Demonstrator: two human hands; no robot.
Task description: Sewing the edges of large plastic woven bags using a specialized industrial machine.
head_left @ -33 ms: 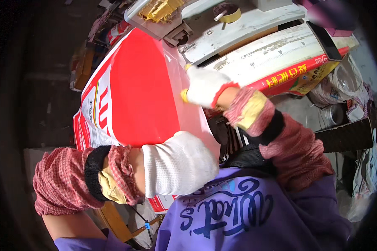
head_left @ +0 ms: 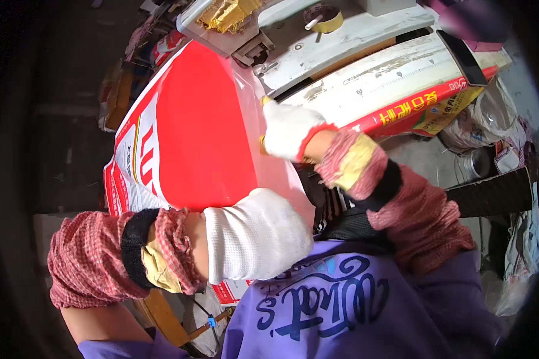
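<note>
A large red and white plastic sack (head_left: 203, 131) stretches from the machine's metal part toward my body, with a pale translucent strip along its right side. My left hand (head_left: 257, 236), in a white knit glove, is closed on the sack's near end; its fingertips are hidden. Farther off, my right hand (head_left: 293, 128) rests against the right edge of the sack. Its glove is white with a red cuff and yellow fingertips, two of which show apart from each other.
Beyond the sack stands a light grey machine (head_left: 269, 51), a roll of yellow tape (head_left: 327, 21) on top. A worn white board (head_left: 377, 72) lies to the right, with a red and yellow printed sack (head_left: 413, 110) along its edge. Plastic bags (head_left: 491, 119) hang at far right.
My right hand and forearm have shifted slightly to the left. My left hand and the sack look nearly unmoved.
</note>
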